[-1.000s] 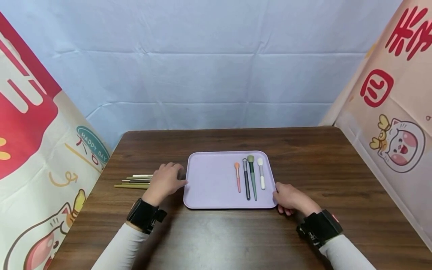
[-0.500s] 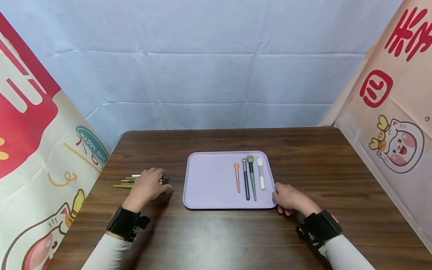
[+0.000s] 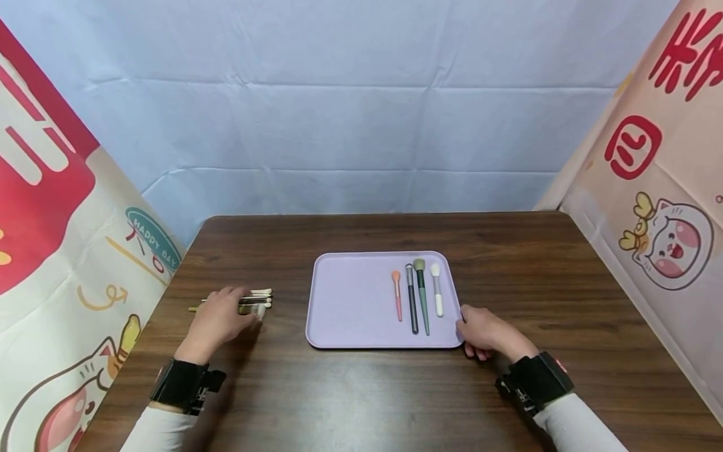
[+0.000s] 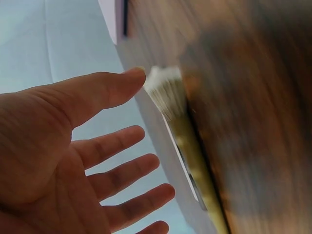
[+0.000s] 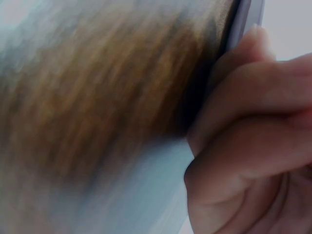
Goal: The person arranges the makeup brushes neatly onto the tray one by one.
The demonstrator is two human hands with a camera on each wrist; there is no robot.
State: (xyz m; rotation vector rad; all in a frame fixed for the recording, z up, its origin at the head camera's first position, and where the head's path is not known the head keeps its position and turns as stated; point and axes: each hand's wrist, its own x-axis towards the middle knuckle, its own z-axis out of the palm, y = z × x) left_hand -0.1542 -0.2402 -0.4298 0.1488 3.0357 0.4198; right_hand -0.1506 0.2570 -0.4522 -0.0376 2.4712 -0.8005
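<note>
My left hand (image 3: 217, 320) is over a bundle of makeup brushes (image 3: 260, 301) at the table's left, partly hiding them. In the left wrist view, its fingers are spread and hold nothing, with the thumb near the pale bristles of an olive-handled brush (image 4: 192, 151). A lilac tray (image 3: 350, 301) lies mid-table. My right hand (image 3: 490, 331) grips its right edge near the front corner, fingers curled below the rim. On the tray's right half lie a pink brush (image 3: 397, 296), a black-handled brush (image 3: 412, 304), a green brush (image 3: 422, 295) and a white-tipped brush (image 3: 437, 292).
The dark wooden table (image 3: 361, 402) stands before a pale blue cloth backdrop (image 3: 339, 125). Printed cloths hang along both sides, the left cloth (image 3: 51, 263) close to the brush bundle.
My left hand has moved left from beside the tray's left edge to above the brush bundle, and the brush heads now show past its fingers. The right hand stays at the tray.
</note>
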